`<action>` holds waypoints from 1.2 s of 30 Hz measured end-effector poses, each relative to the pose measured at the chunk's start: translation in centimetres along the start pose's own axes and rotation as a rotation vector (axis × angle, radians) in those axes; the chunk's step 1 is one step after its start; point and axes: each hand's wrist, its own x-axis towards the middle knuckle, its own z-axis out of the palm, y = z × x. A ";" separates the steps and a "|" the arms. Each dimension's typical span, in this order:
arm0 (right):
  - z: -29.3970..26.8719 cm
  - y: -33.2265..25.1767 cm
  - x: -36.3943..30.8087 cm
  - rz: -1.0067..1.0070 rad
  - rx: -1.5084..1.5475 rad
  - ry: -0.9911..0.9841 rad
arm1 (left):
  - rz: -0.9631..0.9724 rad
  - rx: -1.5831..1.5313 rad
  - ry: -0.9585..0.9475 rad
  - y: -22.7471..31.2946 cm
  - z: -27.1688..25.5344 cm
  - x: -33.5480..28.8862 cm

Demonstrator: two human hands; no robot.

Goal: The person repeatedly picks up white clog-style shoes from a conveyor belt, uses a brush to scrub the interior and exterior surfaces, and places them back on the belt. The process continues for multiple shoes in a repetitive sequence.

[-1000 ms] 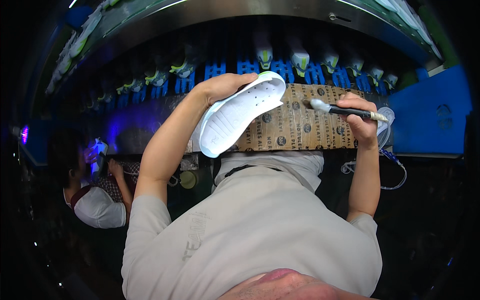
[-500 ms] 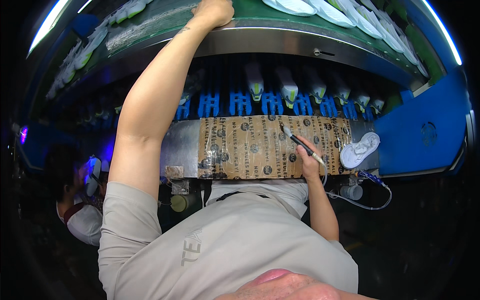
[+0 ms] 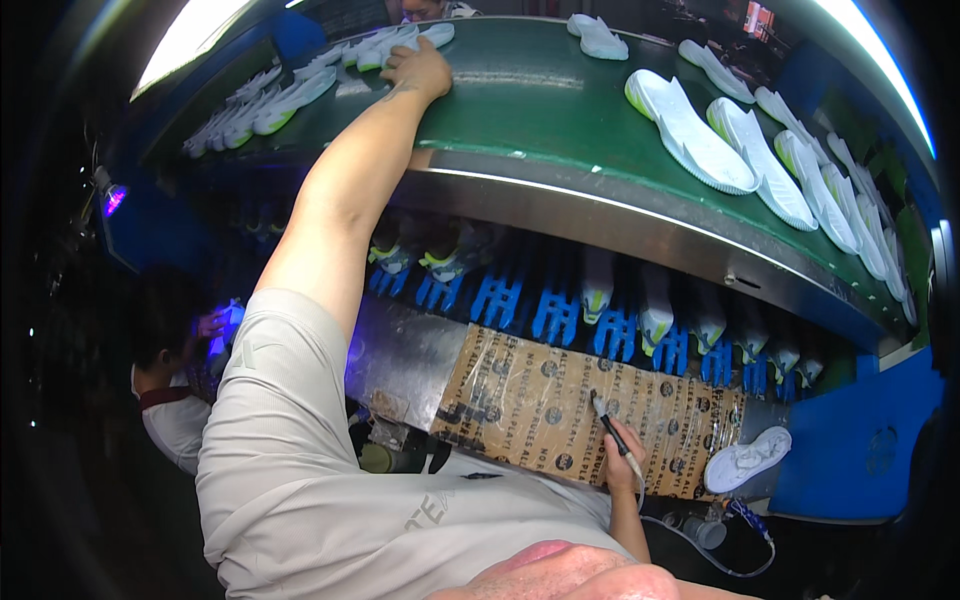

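Observation:
My left hand [image 3: 420, 68] is stretched far out onto the green conveyor belt [image 3: 540, 110]. It rests against a white shoe sole [image 3: 395, 42] there, and I cannot tell whether the fingers grip it. My right hand [image 3: 622, 462] stays low at the cardboard-covered work surface [image 3: 530, 400] and holds a thin dark brush-like tool [image 3: 608, 428] pointing up and left. Another white sole [image 3: 745, 460] lies to the right of that hand, on the end of the work surface.
Several white soles [image 3: 690, 130] lie in a row along the belt's right side, and more [image 3: 255, 105] at its far left. Blue racks with shoe parts [image 3: 610, 320] hang under the belt's metal edge. Another person [image 3: 175, 400] works at the lower left beside a violet light.
My left arm has carried the white sole from the work surface up to the belt and reached further along it. My right hand has come down to the cardboard with the tool.

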 end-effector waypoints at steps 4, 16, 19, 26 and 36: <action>0.1 -0.7 0.5 -0.064 -0.034 0.019 | -0.081 -0.039 -0.073 -4.4 1.6 4.5; 0.7 -0.8 -0.1 -0.027 -0.025 -0.021 | 0.202 -0.305 -0.089 -4.1 -6.7 -7.0; 1.0 -0.2 -0.3 0.045 0.036 0.002 | 0.212 -0.773 -0.052 -5.9 -9.8 -14.4; 1.7 2.6 0.1 0.047 0.178 0.077 | 0.112 -2.332 -0.408 -8.0 -9.1 -31.3; 4.1 -5.4 -1.4 0.311 0.763 0.132 | -0.670 -2.102 -1.449 -13.8 1.5 -53.0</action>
